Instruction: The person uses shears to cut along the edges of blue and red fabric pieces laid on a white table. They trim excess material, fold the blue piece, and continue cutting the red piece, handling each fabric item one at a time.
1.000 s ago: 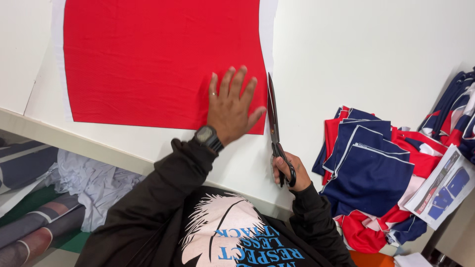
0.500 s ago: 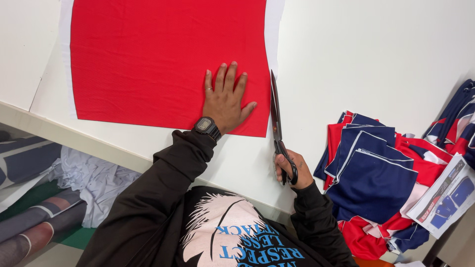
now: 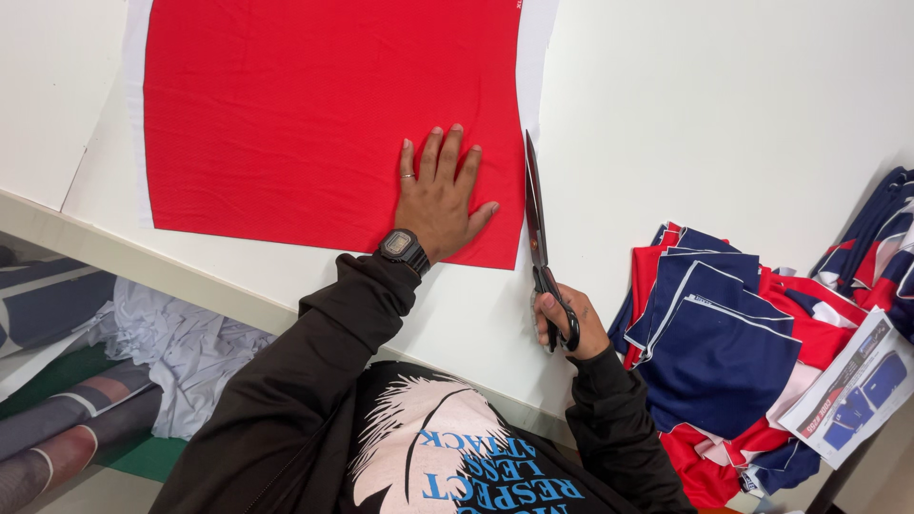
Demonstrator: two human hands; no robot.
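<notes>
A large red fabric sheet (image 3: 314, 114) with a white border lies flat on the white table (image 3: 714, 105). My left hand (image 3: 438, 195) presses flat on its lower right corner, fingers spread, with a black watch on the wrist. My right hand (image 3: 564, 324) grips the handles of long black scissors (image 3: 535, 224). The blades run along the right edge of the red area, where the white border strip (image 3: 535, 57) begins.
A pile of cut red, navy and white garment pieces (image 3: 724, 352) lies at the right, with a printed sheet (image 3: 852, 385) on its edge. More navy pieces (image 3: 881, 243) sit at the far right. Grey cloth (image 3: 186, 347) and rolled fabric (image 3: 67, 419) lie below the table's left edge.
The view has shifted slightly. My left hand stays on the red fabric's corner, and the scissors remain along the right edge.
</notes>
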